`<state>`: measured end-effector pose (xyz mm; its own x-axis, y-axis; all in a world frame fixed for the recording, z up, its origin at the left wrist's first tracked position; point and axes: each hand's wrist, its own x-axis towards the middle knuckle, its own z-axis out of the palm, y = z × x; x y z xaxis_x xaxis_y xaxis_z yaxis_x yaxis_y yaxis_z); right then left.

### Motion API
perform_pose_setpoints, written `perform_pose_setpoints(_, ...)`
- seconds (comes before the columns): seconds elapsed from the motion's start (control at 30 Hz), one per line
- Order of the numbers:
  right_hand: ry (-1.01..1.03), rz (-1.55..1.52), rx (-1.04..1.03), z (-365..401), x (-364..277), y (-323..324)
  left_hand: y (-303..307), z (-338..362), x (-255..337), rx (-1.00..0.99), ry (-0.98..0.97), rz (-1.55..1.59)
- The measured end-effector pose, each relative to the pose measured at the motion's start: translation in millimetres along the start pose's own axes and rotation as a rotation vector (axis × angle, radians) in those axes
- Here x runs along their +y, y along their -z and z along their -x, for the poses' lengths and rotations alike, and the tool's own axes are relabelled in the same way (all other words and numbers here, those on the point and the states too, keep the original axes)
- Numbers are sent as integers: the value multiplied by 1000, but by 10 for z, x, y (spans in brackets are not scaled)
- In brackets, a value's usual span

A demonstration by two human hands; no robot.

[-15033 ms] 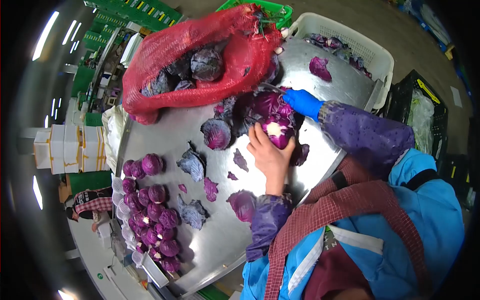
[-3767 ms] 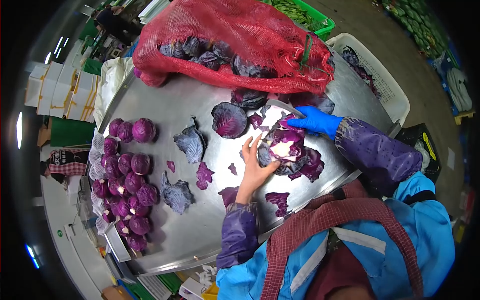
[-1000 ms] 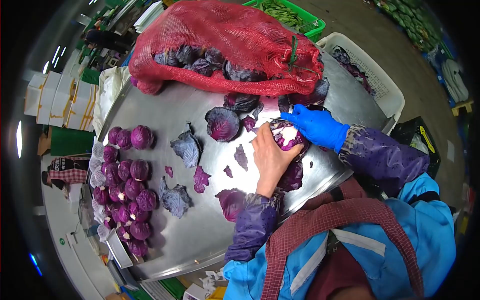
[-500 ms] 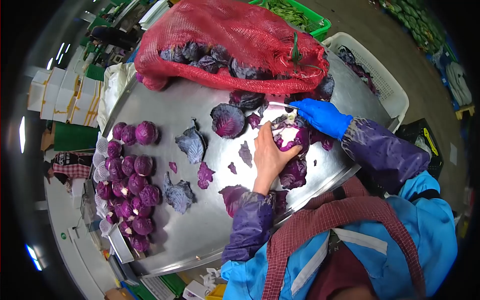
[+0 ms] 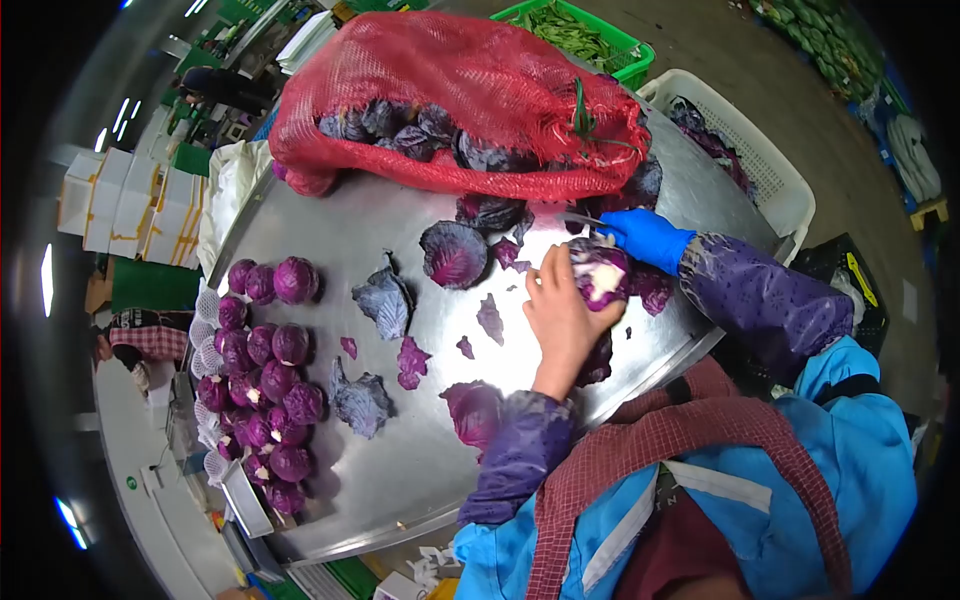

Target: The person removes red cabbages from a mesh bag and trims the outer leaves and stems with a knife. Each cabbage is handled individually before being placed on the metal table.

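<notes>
Bare left hand (image 5: 562,312), fingers (image 5: 545,278) clasping a small purple cabbage head (image 5: 602,272) above the steel tabletop's (image 5: 330,200) near edge, turns its pale stem toward the short knife (image 5: 580,218) clenched in the blue-gloved right hand (image 5: 645,236).

Left hand: the bare left hand (image 5: 562,315) grips a round purple cabbage head (image 5: 600,275), its pale cut face showing, near the right edge of the shiny steel table (image 5: 400,450).
Right hand: the blue-gloved right hand (image 5: 645,237) holds a thin metal knife (image 5: 582,219) just beyond it.
Far edge: red mesh sack of cabbages (image 5: 450,100).
Left edge: heap of trimmed purple cabbages (image 5: 265,370).
Middle: loose purple leaves (image 5: 385,300).
</notes>
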<state>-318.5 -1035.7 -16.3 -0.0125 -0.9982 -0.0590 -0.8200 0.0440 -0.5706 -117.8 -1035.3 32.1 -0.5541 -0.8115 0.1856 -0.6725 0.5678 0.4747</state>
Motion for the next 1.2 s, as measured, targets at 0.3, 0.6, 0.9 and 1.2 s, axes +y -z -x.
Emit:
perform_pose_setpoints(0.3, -34, -641, 56, 84, -502, 42, 108, 45, -494, -43, 226, 465)
perform_pose_setpoints(0.6, -274, -288, -23, 419, 268, -3, -42, -21, -430, 15, 208, 367)
perform_pose_setpoints(0.9, 170, -127, 44, 381, -539, 168, -131, -96, 22, 115, 112, 83)
perform_pose_setpoints(1.2, 16, 404, -45, 49, -598, 283, -111, -265, 166, -5, 225, -37)
